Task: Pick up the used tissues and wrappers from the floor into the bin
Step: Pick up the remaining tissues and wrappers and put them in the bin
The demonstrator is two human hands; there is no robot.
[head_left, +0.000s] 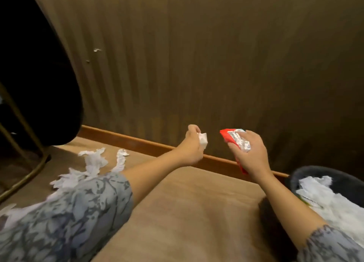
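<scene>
My patterned sleeve (69, 218) is lowest; left hand (192, 145) grips a tissue (203, 140), right hand (249, 153) clamps a red wrapper (229, 137), so next both swing to the bin (315, 173) at four o'clock.

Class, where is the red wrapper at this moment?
The red wrapper is in the right hand with crumpled tissue, held above the floor near the skirting, left of the bin.
</scene>
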